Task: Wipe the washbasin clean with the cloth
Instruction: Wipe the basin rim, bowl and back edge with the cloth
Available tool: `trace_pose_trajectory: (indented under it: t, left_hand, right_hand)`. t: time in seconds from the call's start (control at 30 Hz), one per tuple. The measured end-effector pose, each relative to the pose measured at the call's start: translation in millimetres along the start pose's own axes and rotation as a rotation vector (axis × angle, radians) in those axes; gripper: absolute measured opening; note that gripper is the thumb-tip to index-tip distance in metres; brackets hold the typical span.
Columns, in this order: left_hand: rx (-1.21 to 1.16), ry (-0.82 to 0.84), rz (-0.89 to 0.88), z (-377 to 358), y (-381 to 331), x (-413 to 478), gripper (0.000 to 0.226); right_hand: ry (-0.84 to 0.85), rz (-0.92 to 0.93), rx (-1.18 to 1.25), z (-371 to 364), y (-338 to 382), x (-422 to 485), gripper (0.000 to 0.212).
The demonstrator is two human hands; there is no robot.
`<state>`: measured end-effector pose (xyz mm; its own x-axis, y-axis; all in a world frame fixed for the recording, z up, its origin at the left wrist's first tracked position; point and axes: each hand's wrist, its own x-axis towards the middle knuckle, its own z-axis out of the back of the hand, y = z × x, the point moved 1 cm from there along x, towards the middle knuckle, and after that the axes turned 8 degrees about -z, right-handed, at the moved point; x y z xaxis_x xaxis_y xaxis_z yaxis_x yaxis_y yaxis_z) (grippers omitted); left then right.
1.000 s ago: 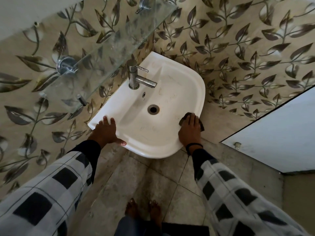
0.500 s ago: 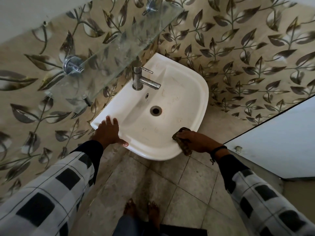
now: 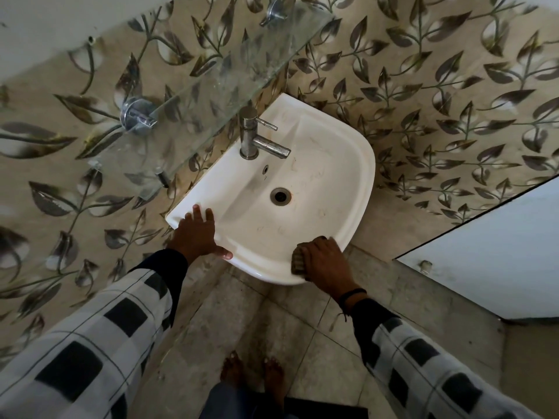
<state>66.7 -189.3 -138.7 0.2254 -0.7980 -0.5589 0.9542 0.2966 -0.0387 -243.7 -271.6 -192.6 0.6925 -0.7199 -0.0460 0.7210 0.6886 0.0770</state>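
Two hands on washbasin point(image 3: 332, 176) | left hand point(image 3: 196, 234) flat, unmoved | right hand point(image 3: 325, 263) grips cloth point(image 3: 298, 261), slid left along rim

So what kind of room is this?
Most likely a bathroom: a white ceramic washbasin with a shiny steel tap is fixed to a wall of leaf-patterned tiles, under a clear glass shelf.

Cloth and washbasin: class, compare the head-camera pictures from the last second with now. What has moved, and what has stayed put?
The right hand slid the cloth along the rim of the washbasin, from its right side round to the front edge, holding it throughout. The left hand stayed flat on the left front corner; the tap is untouched.
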Motion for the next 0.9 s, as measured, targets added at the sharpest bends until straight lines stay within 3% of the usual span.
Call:
trace_pose_trajectory:
  t: [0.17,0.27,0.43,0.6,0.77,0.9]
  left_hand:
    - [-0.009,0.011,-0.006,-1.0,0.6,0.5,0.143]
    - [-0.021,0.011,0.001,-0.2,-0.7,1.1,0.143]
    - [-0.039,0.016,0.005,-0.7,0.0,-0.7,0.143]
    - [-0.047,0.022,0.005,-1.1,-0.3,0.7,0.143]
    - [-0.047,0.022,0.008,0.9,-1.4,-0.8,0.142]
    - [-0.049,0.015,0.009,0.1,-0.7,-2.5,0.142]
  right_hand:
    - [0.018,-0.188,-0.123,6.3,-48.1,21.9,0.025]
    - [-0.058,-0.255,0.035,8.9,-18.8,9.1,0.037]
    - [-0.010,-0.084,0.010,10.2,-15.5,-5.0,0.047]
    - [0.014,-0.212,-0.058,12.6,-41.2,12.4,0.043]
    - [-0.039,-0.165,0.184,6.1,27.0,-16.0,0.031]
    - [0.020,0.000,0.184,13.7,-23.6,-0.9,0.033]
